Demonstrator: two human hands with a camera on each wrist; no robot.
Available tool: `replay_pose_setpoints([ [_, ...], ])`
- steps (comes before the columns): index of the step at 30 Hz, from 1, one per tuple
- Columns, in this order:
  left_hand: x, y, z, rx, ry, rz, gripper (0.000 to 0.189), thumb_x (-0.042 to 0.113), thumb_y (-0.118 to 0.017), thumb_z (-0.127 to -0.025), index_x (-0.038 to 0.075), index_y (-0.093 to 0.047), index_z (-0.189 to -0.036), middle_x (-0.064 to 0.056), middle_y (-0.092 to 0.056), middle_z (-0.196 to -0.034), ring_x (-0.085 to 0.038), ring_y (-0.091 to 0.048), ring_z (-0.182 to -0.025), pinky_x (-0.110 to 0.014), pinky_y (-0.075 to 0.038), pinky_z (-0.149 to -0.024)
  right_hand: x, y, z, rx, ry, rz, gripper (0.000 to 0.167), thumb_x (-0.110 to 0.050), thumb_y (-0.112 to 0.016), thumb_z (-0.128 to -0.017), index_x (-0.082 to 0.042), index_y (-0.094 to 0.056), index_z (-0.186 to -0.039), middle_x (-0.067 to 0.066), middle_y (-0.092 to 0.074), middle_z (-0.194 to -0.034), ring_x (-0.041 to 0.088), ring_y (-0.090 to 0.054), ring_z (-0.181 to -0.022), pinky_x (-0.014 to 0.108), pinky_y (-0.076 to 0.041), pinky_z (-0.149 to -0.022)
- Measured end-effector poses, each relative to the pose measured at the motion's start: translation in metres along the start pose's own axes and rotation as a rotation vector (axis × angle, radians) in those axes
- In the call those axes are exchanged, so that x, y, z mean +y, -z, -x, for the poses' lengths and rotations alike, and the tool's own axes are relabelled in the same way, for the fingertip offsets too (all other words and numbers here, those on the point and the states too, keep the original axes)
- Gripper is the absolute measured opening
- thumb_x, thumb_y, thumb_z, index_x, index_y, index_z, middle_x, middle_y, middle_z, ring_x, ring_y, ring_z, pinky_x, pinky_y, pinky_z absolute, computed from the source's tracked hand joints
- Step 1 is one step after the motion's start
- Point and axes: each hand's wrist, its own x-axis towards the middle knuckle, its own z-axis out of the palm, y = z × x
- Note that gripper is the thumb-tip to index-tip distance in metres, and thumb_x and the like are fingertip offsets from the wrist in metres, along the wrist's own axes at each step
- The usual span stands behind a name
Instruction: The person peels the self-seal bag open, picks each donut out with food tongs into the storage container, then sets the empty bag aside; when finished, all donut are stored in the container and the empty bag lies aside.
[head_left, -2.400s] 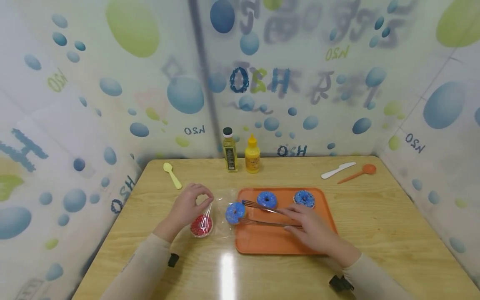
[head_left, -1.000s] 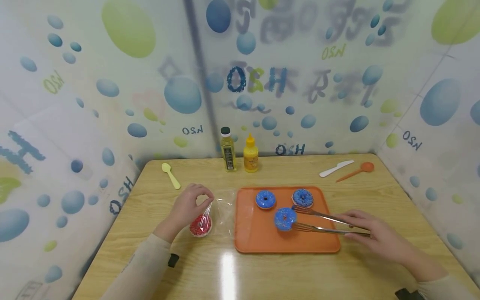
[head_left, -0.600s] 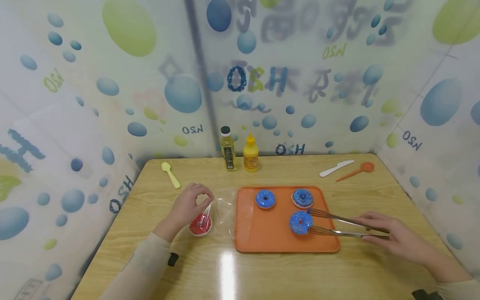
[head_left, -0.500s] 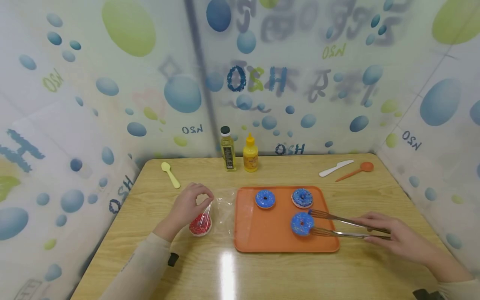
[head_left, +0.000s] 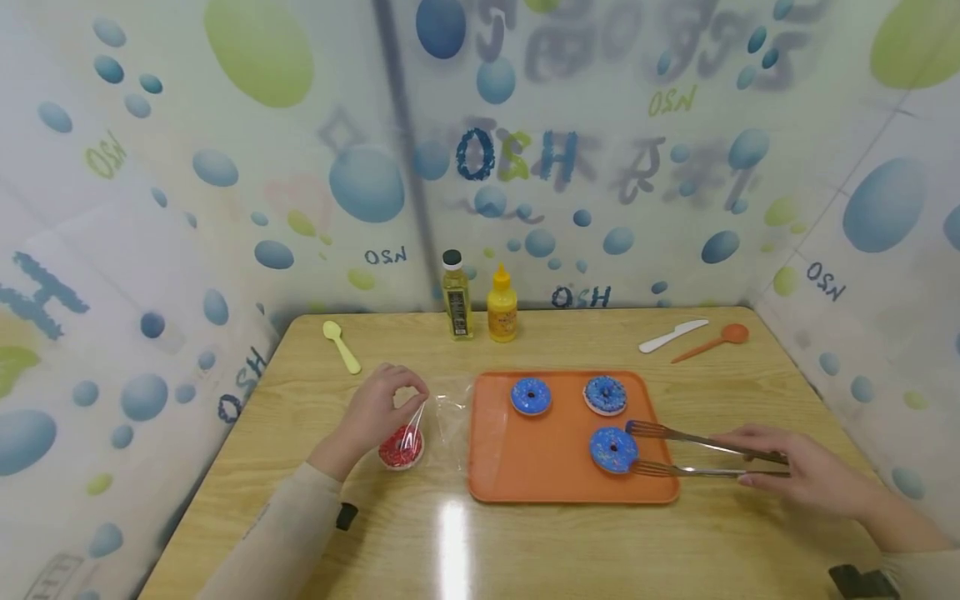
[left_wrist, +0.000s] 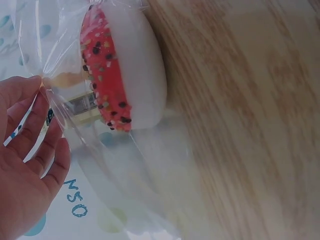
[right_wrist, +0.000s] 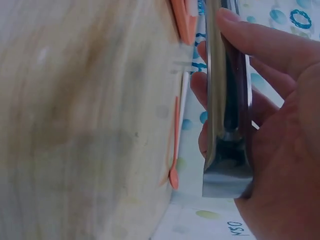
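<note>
My left hand (head_left: pixel 380 412) pinches the edge of a clear plastic bag (left_wrist: pixel 155 175) between thumb and finger. Inside the bag lies a donut with red icing and sprinkles (head_left: pixel 401 447), just below that hand. In my right hand (head_left: pixel 810 471) I hold metal tongs (right_wrist: pixel 227 115), their forked tips (head_left: pixel 647 429) pointing left over the orange tray (head_left: pixel 517 475). The tips are right at the right side of a blue sprinkled donut (head_left: pixel 613 450) near the tray's front right. Two more blue donuts sit toward the back, one plain-looking (head_left: pixel 531 397) and one with darker sprinkles (head_left: pixel 604 395).
An oil bottle (head_left: pixel 457 300) and a yellow squeeze bottle (head_left: pixel 502 308) stand at the table's back edge. A pale yellow spoon (head_left: pixel 342 346) lies at the back left. At the back right are a white knife (head_left: pixel 673 336) and an orange spoon (head_left: pixel 720 340).
The tongs and the blue sprinkled donut have moved right, from the bag's side at the tray's left edge to the tray's front right. My left hand has stayed on the bag.
</note>
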Motion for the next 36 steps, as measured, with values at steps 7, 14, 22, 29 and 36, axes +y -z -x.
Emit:
replay_pose_setpoints([
  [7, 0.0, 0.002, 0.0, 0.008, -0.006, 0.006, 0.005, 0.021, -0.076, -0.094, 0.016, -0.075, -0.095, 0.001, -0.074, -0.102, -0.023, -0.062, -0.103, -0.047, -0.054, -0.092, -0.013, 0.002, -0.01, 0.036, -0.03, 0.094, 0.063, -0.017, -0.089, -0.08, -0.021, -0.066, -0.139, -0.008, -0.067, -0.126, -0.004, -0.06, -0.11, 0.018, -0.053, -0.078],
  [14, 0.001, 0.002, -0.001, -0.006, 0.015, 0.002, 0.004, 0.02, -0.075, -0.095, 0.017, -0.075, -0.096, 0.001, -0.074, -0.104, -0.022, -0.062, -0.105, -0.047, -0.054, -0.093, -0.035, -0.012, -0.031, 0.092, -0.035, 0.146, 0.064, -0.017, -0.089, -0.08, -0.024, -0.066, -0.139, -0.005, -0.068, -0.125, 0.001, -0.063, -0.109, 0.024, -0.057, -0.079],
  [22, 0.003, 0.004, -0.002, -0.003, 0.02, 0.001, 0.005, 0.021, -0.075, -0.095, 0.016, -0.075, -0.096, 0.0, -0.074, -0.104, -0.024, -0.062, -0.107, -0.047, -0.054, -0.094, -0.066, -0.035, -0.066, 0.13, -0.049, 0.221, 0.056, -0.017, -0.086, -0.085, -0.027, -0.068, -0.137, -0.003, -0.07, -0.123, 0.021, -0.069, -0.106, 0.035, -0.058, -0.076],
  [29, 0.002, 0.006, -0.001, -0.007, 0.019, 0.004, 0.004, 0.021, -0.074, -0.096, 0.017, -0.075, -0.097, 0.001, -0.074, -0.104, -0.023, -0.062, -0.106, -0.047, -0.054, -0.092, -0.088, -0.055, -0.097, 0.158, 0.034, 0.26, 0.053, -0.016, -0.085, -0.084, -0.023, -0.07, -0.135, -0.001, -0.072, -0.118, 0.019, -0.069, -0.101, 0.035, -0.058, -0.075],
  [36, 0.002, 0.008, 0.0, -0.011, 0.029, 0.004, 0.008, 0.024, -0.073, -0.097, 0.016, -0.075, -0.097, 0.001, -0.074, -0.105, -0.022, -0.062, -0.106, -0.046, -0.053, -0.092, -0.11, -0.072, -0.126, 0.105, 0.035, 0.256, 0.05, -0.02, -0.084, -0.087, -0.023, -0.07, -0.135, -0.002, -0.07, -0.118, 0.014, -0.066, -0.094, 0.032, -0.054, -0.072],
])
